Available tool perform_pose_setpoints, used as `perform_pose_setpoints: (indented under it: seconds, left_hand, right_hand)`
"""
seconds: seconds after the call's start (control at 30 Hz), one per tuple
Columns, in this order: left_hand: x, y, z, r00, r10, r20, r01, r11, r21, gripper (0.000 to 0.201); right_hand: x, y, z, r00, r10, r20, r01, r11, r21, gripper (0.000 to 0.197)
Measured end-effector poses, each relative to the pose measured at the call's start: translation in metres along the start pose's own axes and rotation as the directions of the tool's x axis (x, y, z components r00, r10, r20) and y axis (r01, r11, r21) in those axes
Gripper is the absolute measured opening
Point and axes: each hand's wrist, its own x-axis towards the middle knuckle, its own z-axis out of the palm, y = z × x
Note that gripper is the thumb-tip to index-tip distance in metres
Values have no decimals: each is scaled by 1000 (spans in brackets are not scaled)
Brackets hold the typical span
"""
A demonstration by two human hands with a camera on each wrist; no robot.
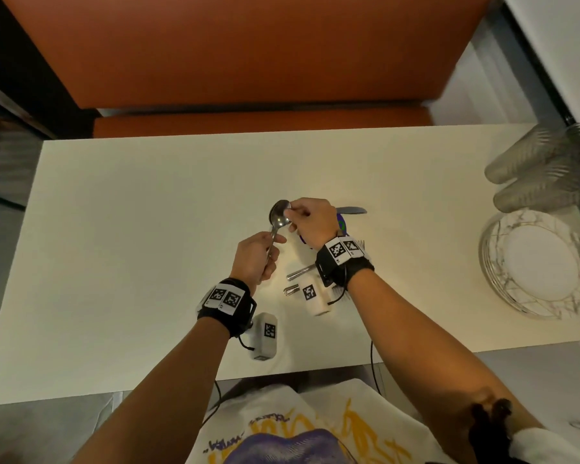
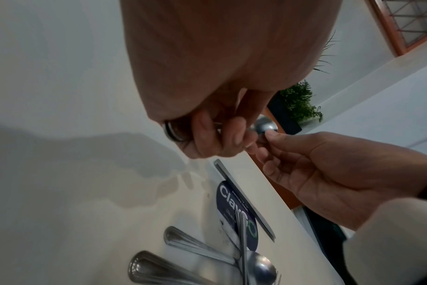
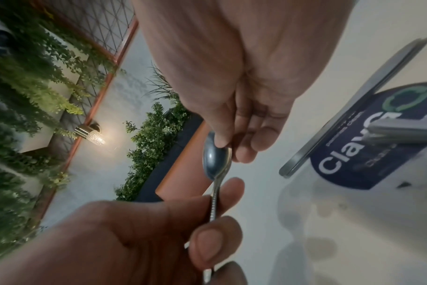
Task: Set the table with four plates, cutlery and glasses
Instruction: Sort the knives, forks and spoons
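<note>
The left hand (image 1: 255,256) is gripping the spoon (image 1: 278,216) by its handle, fingers curled tight. The right hand (image 1: 310,221) is pinching the spoon's bowl, its grip narrow, above the bench (image 1: 148,212).

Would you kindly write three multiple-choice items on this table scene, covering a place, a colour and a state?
1. Where does the stack of plates sit?
A. at the table's right edge
B. at its left edge
C. on the bench

2. What colour is the bench behind the table?
A. green
B. orange
C. white

3. How is the spoon held?
A. lying untouched
B. by the left hand alone
C. by both hands

Answers: 1 A, the plates lie far right in the head view. 2 B, its upholstery is orange. 3 C, the left hand grips the handle while the right hand pinches the bowl.
</note>
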Motion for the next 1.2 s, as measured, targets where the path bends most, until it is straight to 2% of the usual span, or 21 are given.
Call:
perform_pose_setpoints:
  seconds: [0.17,0.23,0.33,0.43,0.5,0.67,0.73,0.83,1.2]
  left_hand:
    - [2,4,19,999,-4,40,1,996,87,30]
    - [6,4,27,999,-20,31,15,989,146,29]
    - [10,-1,37,999,-29,30,23,984,179,28]
    - [12,-5,46,999,-38,23,33,983,179,27]
    - [13,-6,50,999,-45,25,40,984,173,27]
    - [16,-7,56,999,-41,26,35,982,184,26]
    - [18,-5,57,999,-36,17,32,980,195,27]
    - [22,-4,59,999,-42,5,40,978,206,27]
    - [27,-3,73,999,-37,25,30,972,233,28]
  right_hand:
    - [-9,14,-30,999,33,-2,-33,997,77,20]
    - [-9,29,-48,995,83,-53,-79,994,79,20]
    - [-9,62,-75,976,116,-185,-150,973,-178,15]
    - [-10,93,-86,975,188,-119,-221,891,-397,17]
    - [-10,106,-85,974,217,-63,-218,833,-508,20]
    - [-10,107,-80,972,233,-14,-194,776,-600,8]
    - [-11,107,-82,973,232,-9,-190,772,-607,3]
    - [-13,109,-89,972,230,-47,-216,799,-561,9]
    - [-19,111,-132,973,204,-106,-229,868,-441,7]
